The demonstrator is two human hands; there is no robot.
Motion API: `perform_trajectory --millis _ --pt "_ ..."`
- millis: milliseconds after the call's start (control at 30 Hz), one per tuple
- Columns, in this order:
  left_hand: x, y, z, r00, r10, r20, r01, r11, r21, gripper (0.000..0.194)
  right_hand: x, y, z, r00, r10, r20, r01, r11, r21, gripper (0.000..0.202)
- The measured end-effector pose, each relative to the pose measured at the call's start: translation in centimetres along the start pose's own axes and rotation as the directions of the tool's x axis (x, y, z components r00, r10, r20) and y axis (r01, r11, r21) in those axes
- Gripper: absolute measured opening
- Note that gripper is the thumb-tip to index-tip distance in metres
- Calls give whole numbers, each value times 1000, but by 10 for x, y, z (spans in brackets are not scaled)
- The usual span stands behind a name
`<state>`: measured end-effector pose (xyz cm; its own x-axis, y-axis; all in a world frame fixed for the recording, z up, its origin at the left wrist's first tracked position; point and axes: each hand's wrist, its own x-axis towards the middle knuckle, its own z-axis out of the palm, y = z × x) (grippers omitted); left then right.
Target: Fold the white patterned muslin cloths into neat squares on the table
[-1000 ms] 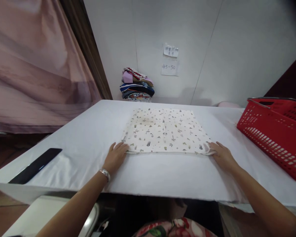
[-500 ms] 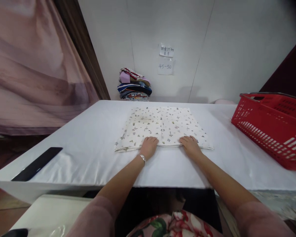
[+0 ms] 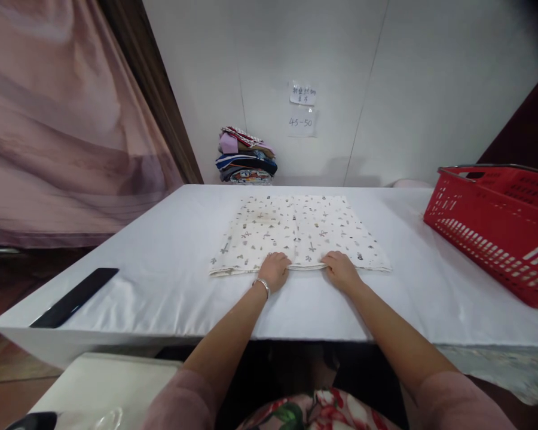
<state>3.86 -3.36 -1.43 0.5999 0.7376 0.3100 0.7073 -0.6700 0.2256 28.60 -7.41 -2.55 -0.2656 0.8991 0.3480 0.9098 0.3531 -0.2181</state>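
left hand (image 3: pixel 275 270), right hand (image 3: pixel 340 272) | patterned cloth (image 3: pixel 296 230): moved from corners to mid near edge | fingers curled; clamped: cannot tell

Passable along the bench (image 3: pixel 170 245) between slab (image 3: pixel 75 297) and cloth (image 3: pixel 296 230) at left and between cloth and basket (image 3: pixel 484 239) at right, but blocked beyond by stack (image 3: pixel 246 158) and wall (image 3: pixel 332 60).

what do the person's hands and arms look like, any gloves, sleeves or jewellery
Both the left hand and the right hand are ungloved. A silver-coloured bracelet circles the left wrist; the right wrist has nothing on it. The pale pink sleeves leave the forearms uncovered. No rings can be made out at this size.
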Motion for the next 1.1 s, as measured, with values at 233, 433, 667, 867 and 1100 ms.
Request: perform_trajectory --millis 233,433,667,867,1100 --pt "-4 1 4 996 31 -84 -34 999 -36 25 -5 -12 -9 999 -22 -34 23 999 27 35" --pt "-1 3 5 995 49 -87 -56 995 -81 22 -1 -17 -8 984 -141 -113 153 982 111 21" --pt "3 7 4 997 27 -66 -33 995 -91 26 0 -16 -5 984 -155 -87 163 983 82 23" --pt "5 8 3 993 55 -100 -58 998 -23 23 3 -16 -3 985 -105 -135 101 994 -33 25" --pt "8 14 0 996 63 -65 -52 986 160 22 7 -24 -1 992 5 -125 -28 983 -181 23"
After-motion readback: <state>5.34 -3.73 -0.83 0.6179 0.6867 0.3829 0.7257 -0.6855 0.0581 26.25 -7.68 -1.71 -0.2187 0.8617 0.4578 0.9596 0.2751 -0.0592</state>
